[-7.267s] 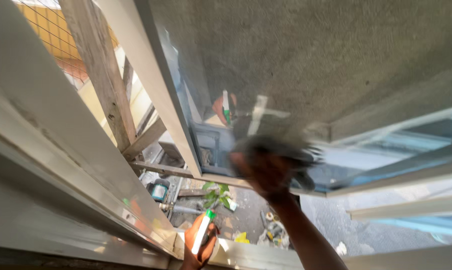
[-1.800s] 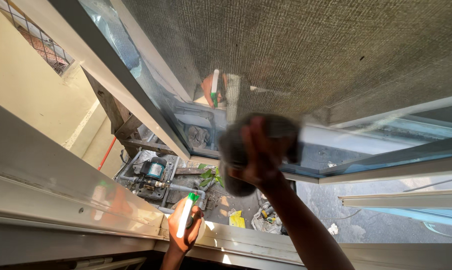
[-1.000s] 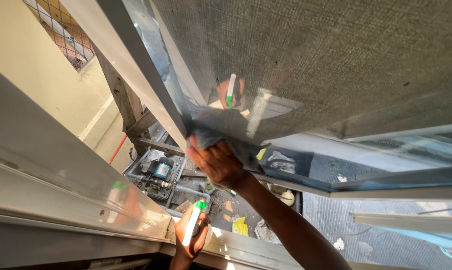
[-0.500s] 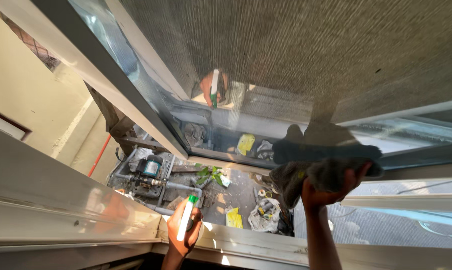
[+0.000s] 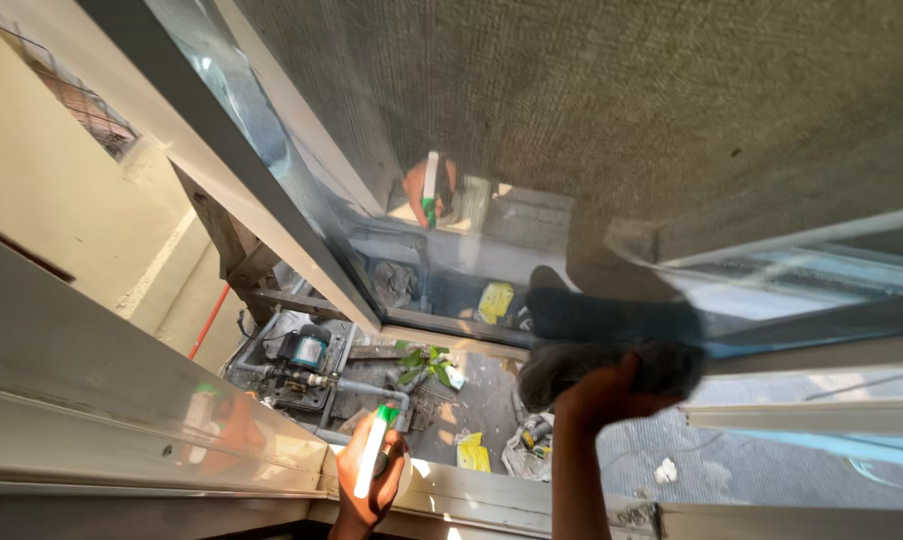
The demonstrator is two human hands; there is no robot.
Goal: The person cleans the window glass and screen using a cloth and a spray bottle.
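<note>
right hand (image 5: 597,395): reaches out past the sill, fingers closed round a grey cloth (image 5: 612,362), pressing it to the lower edge of the window pane (image 5: 532,150). Blurred, so the exact finger wrap is hard to read.
cloth: bunched, on the glass right at the bottom frame rail; its dark reflection sits just above it in the pane.
left hand (image 5: 370,480): low by the window sill (image 5: 472,490), fingers wrapped round a white spray bottle with green cap (image 5: 372,452), nozzle end up and tilted slightly right. Not touching the glass.
pane: swung outward, tinted, reflects a rough grey wall plus the left hand and bottle.
below: open drop to a yard; water pump (image 5: 307,350) and pipes, a small green plant (image 5: 427,365), yellow bag (image 5: 472,455), scattered rubbish. All well apart from the hands.
risk 1: cloth is held in a loose bunch beyond the sill; a slip at the frame edge would likely send it into the yard.
risk 2: bottle hangs over the sill edge in one hand; a slack grip probably means it falls onto the pump area.
risk 3: arm stretched out past the opening; leaning further to reach the pane's far side could unbalance the person.
risk 4: push on an open sash could swing it away.
</note>
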